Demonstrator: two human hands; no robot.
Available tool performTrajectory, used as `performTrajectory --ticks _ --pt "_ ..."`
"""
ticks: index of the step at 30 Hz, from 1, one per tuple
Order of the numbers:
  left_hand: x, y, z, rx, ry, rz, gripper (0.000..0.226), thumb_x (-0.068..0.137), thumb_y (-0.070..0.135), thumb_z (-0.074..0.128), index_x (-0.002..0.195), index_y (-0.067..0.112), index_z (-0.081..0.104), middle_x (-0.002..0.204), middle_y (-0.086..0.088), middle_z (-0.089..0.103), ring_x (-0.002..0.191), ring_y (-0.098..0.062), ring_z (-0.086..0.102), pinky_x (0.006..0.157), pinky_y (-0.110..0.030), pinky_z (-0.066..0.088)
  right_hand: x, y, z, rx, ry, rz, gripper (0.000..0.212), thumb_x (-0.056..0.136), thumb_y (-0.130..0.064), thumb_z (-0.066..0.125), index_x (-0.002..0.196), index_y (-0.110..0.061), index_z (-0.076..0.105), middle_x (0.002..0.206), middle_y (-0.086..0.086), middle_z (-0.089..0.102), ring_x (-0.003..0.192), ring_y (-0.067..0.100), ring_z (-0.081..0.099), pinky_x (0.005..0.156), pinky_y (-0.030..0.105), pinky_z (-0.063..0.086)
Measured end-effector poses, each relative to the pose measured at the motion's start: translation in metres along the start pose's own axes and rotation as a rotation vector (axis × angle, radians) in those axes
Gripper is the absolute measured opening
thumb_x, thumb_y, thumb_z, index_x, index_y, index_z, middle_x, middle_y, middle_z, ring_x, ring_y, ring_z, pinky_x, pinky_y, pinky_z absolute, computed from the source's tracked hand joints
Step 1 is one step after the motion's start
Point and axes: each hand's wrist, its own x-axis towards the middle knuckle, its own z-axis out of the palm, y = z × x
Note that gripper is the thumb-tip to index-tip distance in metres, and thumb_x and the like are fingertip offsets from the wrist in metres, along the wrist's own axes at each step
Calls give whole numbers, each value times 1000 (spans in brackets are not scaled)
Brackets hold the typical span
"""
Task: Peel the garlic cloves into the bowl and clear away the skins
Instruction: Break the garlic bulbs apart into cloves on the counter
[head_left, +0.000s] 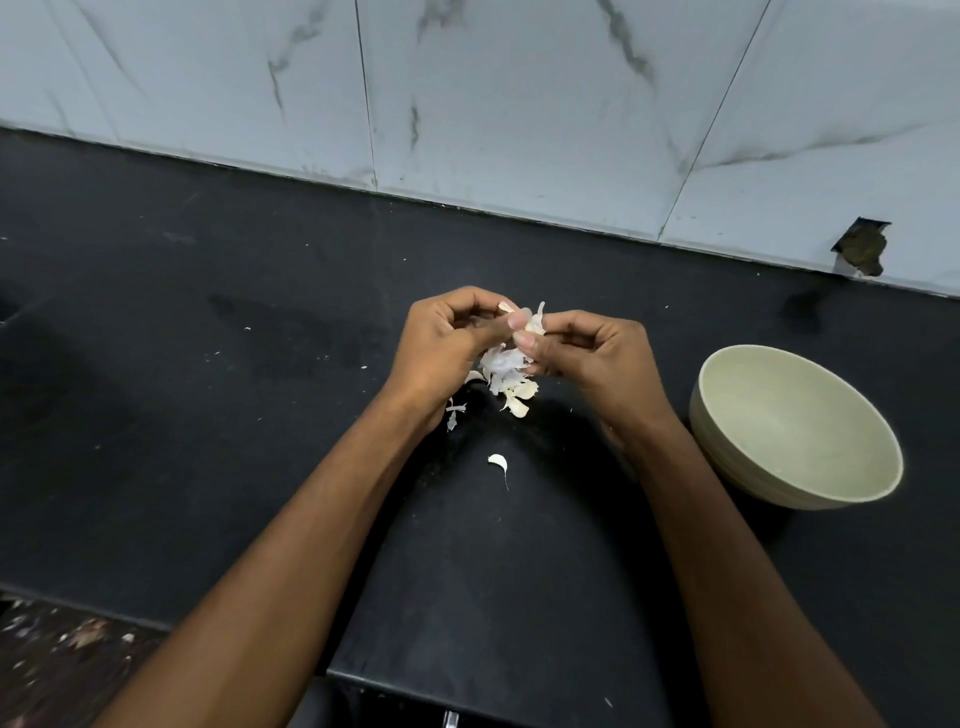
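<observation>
Above the middle of the black counter (260, 395), my left hand (447, 343) and my right hand (587, 353) meet fingertip to fingertip and pinch one garlic clove (532, 323) whose papery skin sticks up. Directly beneath the hands lies a pile of white garlic skins and cloves (506, 382). A single unpeeled clove (498, 461) with a thin tail rests on the counter nearer to me. The pale green bowl (852, 493) stands to the right of my right wrist; nothing shows inside it.
A grey marble-tile wall (519, 104) runs along the back of the counter, with a broken hole (862, 249) at its right base. Small skin flecks dot the counter left of the hands. The counter's front edge (78, 597) lies at lower left, with floor below.
</observation>
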Motion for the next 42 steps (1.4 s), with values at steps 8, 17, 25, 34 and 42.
performTrajectory --ticks 8,17,25,34,42 --pt "-1 -2 3 -24 -3 -40 3 91 5 75 88 6 74 84 -9 71 80 -18 66 73 -27 56 -1 0 6 131 44 101 17 85 -2 80 101 5 78 93 18 79 81 29 78 75 31 65" --pt "-4 0 8 -47 46 -29 10 94 6 72 96 -4 68 83 -12 71 72 -13 68 64 -25 56 0 -1 7 248 95 186 13 86 -2 78 99 3 79 99 16 79 90 26 76 78 30 64" --pt "-3 -1 8 -46 31 -34 15 97 12 70 101 -3 69 92 -18 70 80 -20 67 66 -28 58 0 -3 7 272 140 167 17 83 0 79 99 5 78 98 15 79 90 27 77 77 31 64" --pt "-4 -3 11 -132 -40 -64 26 74 5 84 93 1 66 81 -8 70 70 -14 69 66 -27 59 0 -1 4 181 99 168 15 89 -3 76 103 2 77 97 15 79 82 23 77 70 26 63" --pt "0 -4 6 -233 -77 -129 15 75 2 79 86 0 68 78 -9 71 70 -16 70 66 -25 58 -2 -3 3 141 77 118 9 90 -4 75 95 2 79 82 13 76 65 16 66 56 23 54"
